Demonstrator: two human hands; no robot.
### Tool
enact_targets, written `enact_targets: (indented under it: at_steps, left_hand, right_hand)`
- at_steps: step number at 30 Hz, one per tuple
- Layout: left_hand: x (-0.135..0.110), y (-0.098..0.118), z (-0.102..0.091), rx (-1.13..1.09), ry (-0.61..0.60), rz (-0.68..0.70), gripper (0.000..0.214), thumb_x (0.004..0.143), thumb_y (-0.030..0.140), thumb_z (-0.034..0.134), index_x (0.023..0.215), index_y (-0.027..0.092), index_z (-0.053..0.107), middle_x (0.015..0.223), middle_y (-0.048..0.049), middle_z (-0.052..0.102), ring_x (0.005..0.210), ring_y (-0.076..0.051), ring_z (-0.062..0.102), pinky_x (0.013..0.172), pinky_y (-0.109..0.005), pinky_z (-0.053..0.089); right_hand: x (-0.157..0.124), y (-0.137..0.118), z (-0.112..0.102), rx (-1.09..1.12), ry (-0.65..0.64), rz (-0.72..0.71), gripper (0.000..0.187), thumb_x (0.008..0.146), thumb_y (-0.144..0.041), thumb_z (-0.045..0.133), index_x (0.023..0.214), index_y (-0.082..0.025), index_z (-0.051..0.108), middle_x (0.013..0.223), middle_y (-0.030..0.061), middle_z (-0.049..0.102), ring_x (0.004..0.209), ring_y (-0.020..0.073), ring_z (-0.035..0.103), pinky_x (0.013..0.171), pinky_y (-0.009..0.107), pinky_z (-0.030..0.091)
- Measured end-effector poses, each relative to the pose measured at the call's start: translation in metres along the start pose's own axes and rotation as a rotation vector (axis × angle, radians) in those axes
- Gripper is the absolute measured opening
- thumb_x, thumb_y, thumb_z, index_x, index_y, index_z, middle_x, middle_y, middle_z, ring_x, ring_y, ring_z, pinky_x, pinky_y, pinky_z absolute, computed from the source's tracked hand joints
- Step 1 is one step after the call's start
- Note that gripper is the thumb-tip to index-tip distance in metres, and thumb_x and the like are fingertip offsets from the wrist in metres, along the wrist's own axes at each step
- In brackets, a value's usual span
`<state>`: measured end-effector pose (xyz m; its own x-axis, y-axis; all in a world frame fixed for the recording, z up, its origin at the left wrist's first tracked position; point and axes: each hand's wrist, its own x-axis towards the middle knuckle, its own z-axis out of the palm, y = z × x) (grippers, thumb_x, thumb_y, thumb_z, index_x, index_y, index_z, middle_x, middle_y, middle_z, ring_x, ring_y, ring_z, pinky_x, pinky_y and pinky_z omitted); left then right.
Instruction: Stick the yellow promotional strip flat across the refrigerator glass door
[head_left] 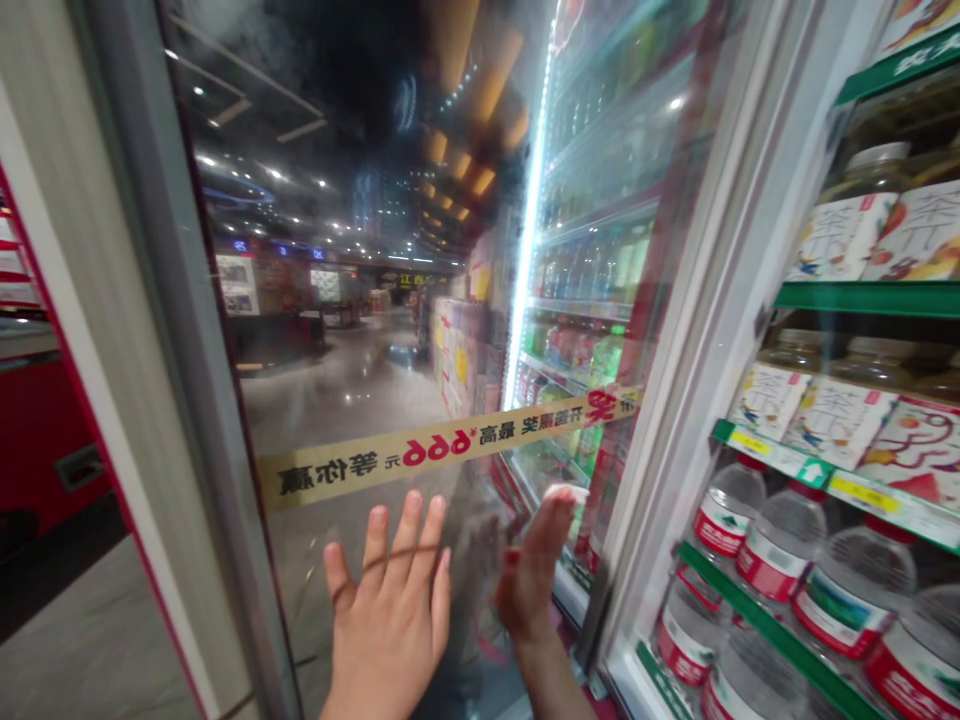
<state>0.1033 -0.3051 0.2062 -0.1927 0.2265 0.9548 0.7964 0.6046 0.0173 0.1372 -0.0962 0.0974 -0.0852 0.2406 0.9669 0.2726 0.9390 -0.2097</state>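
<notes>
While both hands are up against the glass door [352, 330], the gold strip [450, 445] pasted slantwise across the pane serves as the marker for everything else. Far left of the strip stands a red cabinet [37, 440], and between it and the strip's left end runs the door's grey frame [127, 300]. Just below the strip's middle the left hand [390, 600] lies flat on the glass, palm to the pane, fingers spread wide and holding nothing. Its fingertips stop just short of the strip's lower edge. Below the strip's right part the right hand [532, 570] is seen edge-on, fingers stretched upward toward the strip, with a small white scrap [564, 492] at the fingertips. Whether the fingers pinch the scrap or merely press it to the glass I cannot tell. Right of the strip's right end a white frame [720, 330] rises, and beyond it are green-edged shelves [862, 298]. Tea bottles [840, 235] with pale labels stand level with and above the strip, and water bottles [780, 545] with red labels stand below it.
</notes>
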Motion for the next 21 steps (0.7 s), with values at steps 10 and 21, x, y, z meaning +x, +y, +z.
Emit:
enact_targets:
  at_steps: [10,21]
  left_hand:
    - [-0.001,0.003,0.002,0.002,0.003,-0.004,0.071,0.106,0.045,0.059,0.171,0.032,0.032,0.155,-0.008,0.065,0.172,-0.015,0.007,0.139,-0.056,-0.005]
    - [-0.002,-0.009,-0.027,0.017,0.044,-0.116,0.072,0.107,0.047,0.055,0.172,0.032,0.028,0.179,-0.0061,0.027,0.172,-0.02,0.009,0.14,-0.049,0.001]
  right_hand:
    - [0.024,0.022,-0.005,0.017,0.093,0.128,0.07,0.111,-0.034,0.014,0.175,-0.018,-0.009,0.182,0.0208,0.013,0.171,0.0375,0.006,0.129,0.078,0.026]
    - [0.049,0.005,-0.02,0.058,0.048,0.065,0.071,0.112,-0.04,0.021,0.176,-0.014,0.002,0.176,0.0285,0.027,0.164,0.0458,0.027,0.123,0.078,0.036]
